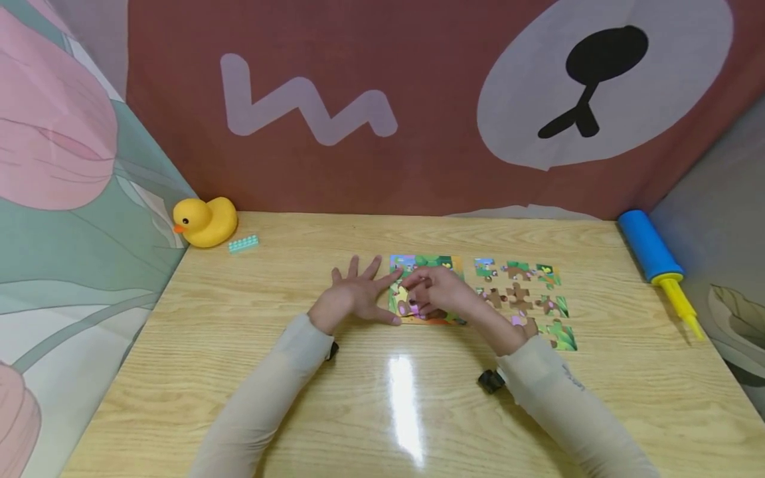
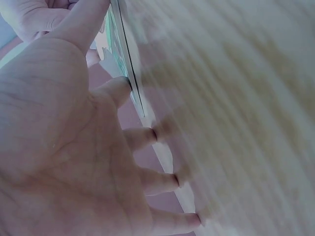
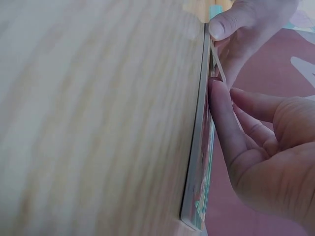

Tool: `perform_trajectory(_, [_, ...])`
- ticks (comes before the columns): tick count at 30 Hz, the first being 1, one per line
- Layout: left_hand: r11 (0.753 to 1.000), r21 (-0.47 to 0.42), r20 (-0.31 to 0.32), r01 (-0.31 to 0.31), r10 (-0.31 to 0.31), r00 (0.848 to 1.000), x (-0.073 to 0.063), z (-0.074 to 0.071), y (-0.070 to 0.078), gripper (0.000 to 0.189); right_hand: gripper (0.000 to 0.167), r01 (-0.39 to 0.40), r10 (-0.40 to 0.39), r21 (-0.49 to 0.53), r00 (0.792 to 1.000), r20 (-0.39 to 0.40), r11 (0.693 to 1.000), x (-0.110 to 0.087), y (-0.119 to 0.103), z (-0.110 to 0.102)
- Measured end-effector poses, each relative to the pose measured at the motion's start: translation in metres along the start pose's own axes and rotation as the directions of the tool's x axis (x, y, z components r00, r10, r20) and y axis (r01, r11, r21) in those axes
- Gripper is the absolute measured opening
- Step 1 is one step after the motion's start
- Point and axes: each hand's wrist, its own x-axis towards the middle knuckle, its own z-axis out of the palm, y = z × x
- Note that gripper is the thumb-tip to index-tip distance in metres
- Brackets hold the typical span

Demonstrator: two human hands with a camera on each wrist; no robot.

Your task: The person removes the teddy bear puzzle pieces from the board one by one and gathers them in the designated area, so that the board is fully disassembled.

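A small picture puzzle board (image 1: 442, 260) lies flat on the table, with bright green and blue along its top. My left hand (image 1: 358, 297) is spread wide at its left side, the thumb and forefinger reaching onto the board's edge and the other fingertips touching the table. Over the board, my right hand (image 1: 445, 291) pinches a thin puzzle piece (image 3: 220, 64), which stands slightly tilted up from the board in the right wrist view. The right fingers hide part of the picture. Several loose puzzle pieces (image 1: 520, 295) lie in rows right of the board, partly under the right forearm.
A yellow toy duck (image 1: 215, 224) sits at the back left corner, with a mint toy brick (image 1: 243, 243) beside it. Along the right edge lies a blue and yellow pump (image 1: 653, 249). A printed fabric wall (image 1: 418, 179) closes off the table's back.
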Motion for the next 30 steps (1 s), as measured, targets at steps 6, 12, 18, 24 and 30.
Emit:
perform_trajectory(6, [1.0, -0.002, -0.001, 0.001, -0.001, 1.0, -0.001, -0.002, 0.003, 0.103, 0.03, 0.014, -0.014, 0.014, 1.0, 0.004, 1.0, -0.001, 0.0, -0.004])
perform_trajectory(12, [1.0, 0.001, 0.003, 0.005, -0.005, 1.0, -0.003, -0.002, 0.002, 0.102, 0.03, 0.036, -0.036, 0.007, 0.999, 0.02, 0.999, 0.001, 0.002, -0.006])
perform_trajectory(18, [1.0, -0.007, 0.008, 0.0, 0.0, 1.0, -0.003, -0.002, 0.002, 0.102, 0.03, 0.036, -0.036, 0.009, 0.999, 0.032, 0.999, 0.0, 0.005, -0.008])
perform_trajectory(24, [1.0, 0.008, 0.004, 0.001, -0.001, 1.0, -0.002, -0.001, 0.001, 0.102, 0.032, 0.048, -0.049, 0.028, 0.998, 0.043, 0.998, -0.001, 0.005, -0.01])
perform_trajectory(30, [1.0, 0.009, 0.002, 0.001, -0.001, 1.0, -0.001, -0.001, 0.001, 0.102, 0.033, 0.034, -0.036, 0.055, 0.998, 0.046, 0.998, -0.002, 0.005, -0.013])
